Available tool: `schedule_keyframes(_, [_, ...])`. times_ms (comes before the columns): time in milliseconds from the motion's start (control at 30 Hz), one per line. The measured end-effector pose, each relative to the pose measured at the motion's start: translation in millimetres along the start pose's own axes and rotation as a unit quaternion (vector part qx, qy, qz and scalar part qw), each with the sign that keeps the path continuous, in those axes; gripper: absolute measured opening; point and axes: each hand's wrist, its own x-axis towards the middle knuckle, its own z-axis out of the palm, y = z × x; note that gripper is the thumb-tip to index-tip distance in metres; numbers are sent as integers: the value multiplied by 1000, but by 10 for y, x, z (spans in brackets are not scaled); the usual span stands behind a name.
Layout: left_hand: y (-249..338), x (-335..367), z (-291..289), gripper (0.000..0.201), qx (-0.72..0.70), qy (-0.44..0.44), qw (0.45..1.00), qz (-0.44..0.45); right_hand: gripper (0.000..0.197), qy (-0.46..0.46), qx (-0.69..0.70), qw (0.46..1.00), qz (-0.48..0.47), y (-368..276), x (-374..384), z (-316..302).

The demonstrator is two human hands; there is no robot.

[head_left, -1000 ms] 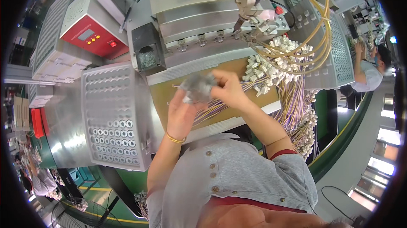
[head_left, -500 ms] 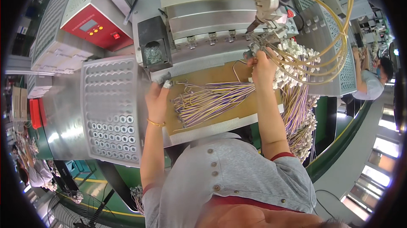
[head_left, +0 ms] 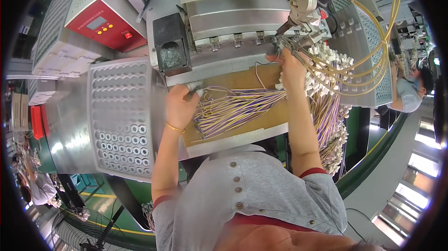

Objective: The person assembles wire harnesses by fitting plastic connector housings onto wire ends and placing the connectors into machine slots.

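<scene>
A bundle of yellow, purple and white wires (head_left: 240, 111) lies across a brown work board (head_left: 273, 118). My left hand (head_left: 181, 106) is at the bundle's left end, thumb and index finger pinched at a pale wire that arcs back into the bundle; the fingertips wear grey and white covers. Under the pointed tip (head_left: 285, 26) of the machine's head, my right hand (head_left: 290, 69) is closed around the upper end of a pale looped wire (head_left: 257, 76). Its fingertips are partly hidden by thin tubes and metal parts, so any small part there cannot be made out.
Behind the board stands a metal fixture (head_left: 238, 15) with small clamps, beside a black box (head_left: 171, 43). At left are a tray of rings (head_left: 123, 150) and a red-fronted control box (head_left: 105, 27). White-connector wires (head_left: 326, 69) hang at right; another person (head_left: 410, 90) sits beyond.
My left hand has moved right and slightly down onto the wire ends, its fingers now curled closer. My right hand has risen slightly under the tip. The view has shifted a little.
</scene>
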Motion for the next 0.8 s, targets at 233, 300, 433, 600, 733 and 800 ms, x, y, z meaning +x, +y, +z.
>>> schedule_keyframes(233, [389, -238, -130, 23, -546, -54, 818, -174, 21, -254, -310, 862, -310, -125, -759, 128])
schedule_keyframes(300, [384, -314, -222, 24, -596, -58, 776, -197, 22, -322, -264, 830, -372, -38, -917, 288])
schedule_keyframes(433, [-301, -467, -453, 21, -201, 95, 966, -135, 23, -455, -276, 839, -112, 39, -887, 257])
schedule_keyframes(600, [-1098, -784, -1209, 31, 457, 94, 812, -351, 20, -458, -119, 881, 15, -10, -774, 171])
schedule_keyframes(733, [-1535, -1207, -1190, 32, 464, 250, 825, -201, 15, -445, -125, 885, 53, -4, -746, 202])
schedule_keyframes(800, [-1343, -1112, -1202, 31, 411, 235, 851, -228, 14, -428, -145, 890, 58, -71, -800, 241])
